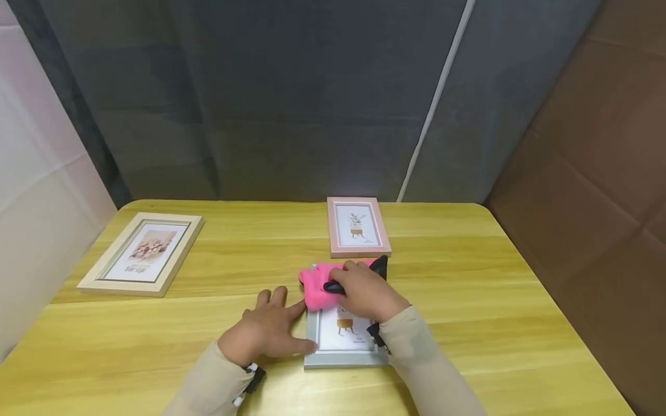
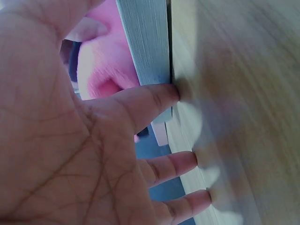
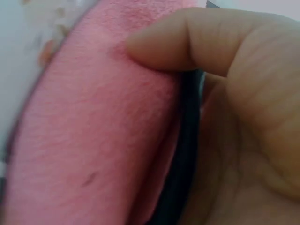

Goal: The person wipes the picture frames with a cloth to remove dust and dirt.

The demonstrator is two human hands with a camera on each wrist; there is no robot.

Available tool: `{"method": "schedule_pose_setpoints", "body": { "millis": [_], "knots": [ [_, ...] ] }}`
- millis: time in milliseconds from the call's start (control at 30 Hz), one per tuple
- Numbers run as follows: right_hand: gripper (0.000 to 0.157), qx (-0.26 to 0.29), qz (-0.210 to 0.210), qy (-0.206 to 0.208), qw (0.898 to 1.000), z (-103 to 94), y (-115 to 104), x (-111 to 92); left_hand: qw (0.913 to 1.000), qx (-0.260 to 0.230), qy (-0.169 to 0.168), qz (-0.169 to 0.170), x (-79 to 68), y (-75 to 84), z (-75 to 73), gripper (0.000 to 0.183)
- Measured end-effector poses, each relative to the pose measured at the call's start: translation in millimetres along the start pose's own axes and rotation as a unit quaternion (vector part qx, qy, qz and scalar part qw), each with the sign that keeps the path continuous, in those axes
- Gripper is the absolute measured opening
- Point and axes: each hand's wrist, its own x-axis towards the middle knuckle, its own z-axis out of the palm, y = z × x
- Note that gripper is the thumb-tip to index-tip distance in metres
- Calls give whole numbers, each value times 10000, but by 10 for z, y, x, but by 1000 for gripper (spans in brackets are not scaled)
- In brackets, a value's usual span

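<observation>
The gray frame (image 1: 343,360) lies flat on the table (image 1: 494,323), picture side up, directly before the person; it is the reference for all positions below. Lying flat, it presumably gives the hands a steady surface to press on. The pink cloth (image 1: 317,286) lies across its far part and covers the top of its print (image 1: 345,332).

The right hand (image 1: 366,292) grips this cloth from above, fingers bent over it and, in the right wrist view, thumb pressed into the pile. Bunching the cloth probably forms a pad between fingertips and print. Black material (image 1: 381,267) shows along the cloth; I cannot tell whether it is backing or a separate piece.

The left hand (image 1: 267,329) is spread wide and has hold of nothing. Its thumb and index finger meet the gray frame's left side, and two further fingertips stand on the table; this brace appears to prevent sliding.

The pink frame (image 1: 360,252) lies just beyond the gray frame's far end; the cream frame (image 1: 125,285) lies well to its left and farther from the person. Both seem set aside to leave working room.

Quantities, as I count them: frames, three, one print in each; cloth, one; hands, two; wrist devices (image 1: 256,379), two, one per wrist.
</observation>
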Motion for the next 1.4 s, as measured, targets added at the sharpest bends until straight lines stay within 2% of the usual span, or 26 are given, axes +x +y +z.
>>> {"method": "schedule_pose_setpoints", "body": {
  "millis": [133, 233, 367, 500, 700, 800, 967, 1033, 1200, 1333, 1400],
  "knots": [
    [33, -62, 68, -43, 9999, -58, -2, -93, 10000, 14, -7, 22, 9, 8, -3, 93],
    [37, -89, -5, -74, 9999, -31, 5, -111, 10000, 6, -45, -1, 6, 6, -5, 94],
    [45, 4, -159, -106, 9998, 66, 20, -39, 9999, -90, -113, -35, -13, 3, 0, 94],
    [47, 2, -393, 42, 9992, 83, -1, 89, 9997, -177, -126, -71, -27, -3, 16, 96],
    [52, -79, -338, -67, 9994, 77, -7, 128, 9998, -185, -55, -60, -25, 1, 43, 96],
    [50, 3, -683, -150, 9976, 89, 26, 28, 9998, -188, 45, -14, -28, -2, 66, 93],
    [42, 310, -1666, -94, 9855, 127, 77, -229, 9997, -91, 239, 31, -70, -9, 119, 85],
    [42, 289, -1798, -86, 9832, 149, 73, -329, 9997, -28, 232, 8, -93, -12, 138, 84],
    [47, 52, -1694, 8, 9855, 186, 41, -437, 10000, 16, 75, -61, -116, -10, 147, 85],
    [48, 2, -1493, 140, 9887, 130, 60, -300, 10000, -22, -2, -57, -98, -3, 123, 87],
    [51, -10, -1177, 225, 9928, 84, 73, -181, 10000, -35, -59, -69, -92, -2, 116, 88]
  ]
}}
